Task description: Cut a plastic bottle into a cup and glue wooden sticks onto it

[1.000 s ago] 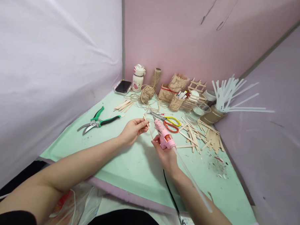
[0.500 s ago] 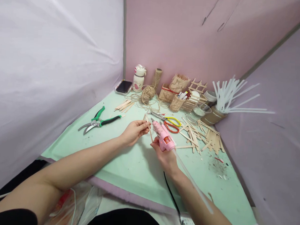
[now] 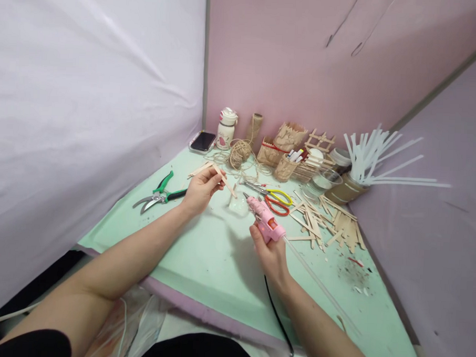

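Observation:
My left hand point(image 3: 201, 191) pinches a wooden craft stick point(image 3: 225, 183), which slants down to the right from the fingertips. Closed round the handle of a pink hot glue gun point(image 3: 265, 217) is my right hand point(image 3: 272, 253). The gun's nozzle points up and left, and a long clear glue stick point(image 3: 316, 279) trails out of its back. A clear glassy lump point(image 3: 239, 204) lies on the green table between the hands, just left of the nozzle. Scissors with yellow and red handles point(image 3: 278, 201) lie right behind the gun.
Green-handled pruning shears point(image 3: 158, 195) lie on the left. Loose craft sticks point(image 3: 313, 221) spread over the right side. Along the back stand a phone point(image 3: 203, 141), a bottle point(image 3: 226, 129), twine point(image 3: 240, 154), a glass bowl point(image 3: 322, 183) and a can of glue sticks point(image 3: 346, 189). A black cord point(image 3: 275, 311) runs off the front edge.
My left hand has moved left and up with the craft stick, away from the nozzle. The clear lump now shows between the hands. The view has shifted slightly.

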Demonstrator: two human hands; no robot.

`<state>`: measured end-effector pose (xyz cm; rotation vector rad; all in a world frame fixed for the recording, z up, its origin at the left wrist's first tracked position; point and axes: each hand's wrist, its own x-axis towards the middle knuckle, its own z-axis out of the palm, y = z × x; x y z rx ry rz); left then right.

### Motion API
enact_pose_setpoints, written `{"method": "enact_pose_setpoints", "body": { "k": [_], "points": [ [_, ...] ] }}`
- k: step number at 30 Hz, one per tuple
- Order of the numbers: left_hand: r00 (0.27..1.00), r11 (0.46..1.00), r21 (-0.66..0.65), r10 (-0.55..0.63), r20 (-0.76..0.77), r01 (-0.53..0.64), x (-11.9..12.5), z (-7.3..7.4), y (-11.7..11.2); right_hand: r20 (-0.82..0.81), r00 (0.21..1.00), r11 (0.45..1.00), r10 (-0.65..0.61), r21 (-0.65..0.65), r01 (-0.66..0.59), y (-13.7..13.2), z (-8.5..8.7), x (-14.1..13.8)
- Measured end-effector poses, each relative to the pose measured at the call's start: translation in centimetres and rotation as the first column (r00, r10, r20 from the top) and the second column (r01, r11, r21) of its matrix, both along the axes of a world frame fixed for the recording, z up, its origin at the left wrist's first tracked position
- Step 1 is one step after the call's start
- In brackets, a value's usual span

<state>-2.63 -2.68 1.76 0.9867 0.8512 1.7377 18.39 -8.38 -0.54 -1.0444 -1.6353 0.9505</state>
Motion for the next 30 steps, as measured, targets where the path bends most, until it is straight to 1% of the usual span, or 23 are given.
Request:
{"method": "enact_pose_setpoints", "body": {
  "k": [5,11,16,20,27,30],
  "points": [
    [0.998,0.998,0.066,-0.019,-0.061,0.023,-0.10,0.01,-0.09,-0.014,0.997,0.997,0.075,0.015,-0.075,0.18,0.25,-0.16],
    [0.993,0.993,0.115,-0.003,-0.120,0.017,-0.21,-0.08,-0.19,-0.014,0.998,0.998,0.060,-0.025,-0.061,0.02,-0.26,-0.21],
    [0.988,0.989,0.143,-0.017,-0.154,0.039,-0.40,-0.27,-0.28,-0.018,0.995,0.995,0.102,-0.004,-0.102,-0.04,0.33,-0.57],
    [0.987,0.985,0.166,-0.023,-0.157,0.049,-0.46,-0.32,-0.33,0.009,0.996,0.996,0.092,-0.017,-0.092,-0.06,0.46,-0.62],
    [0.979,0.981,0.192,0.036,-0.200,0.004,-0.46,-0.14,-0.50,0.010,0.996,0.996,0.092,-0.021,-0.092,-0.05,-0.07,-0.54],
    [0.981,0.982,0.185,0.063,-0.183,-0.028,-0.56,-0.02,-0.45,0.026,0.994,0.994,0.103,-0.030,-0.103,-0.14,-0.01,-0.58]
  ]
}}
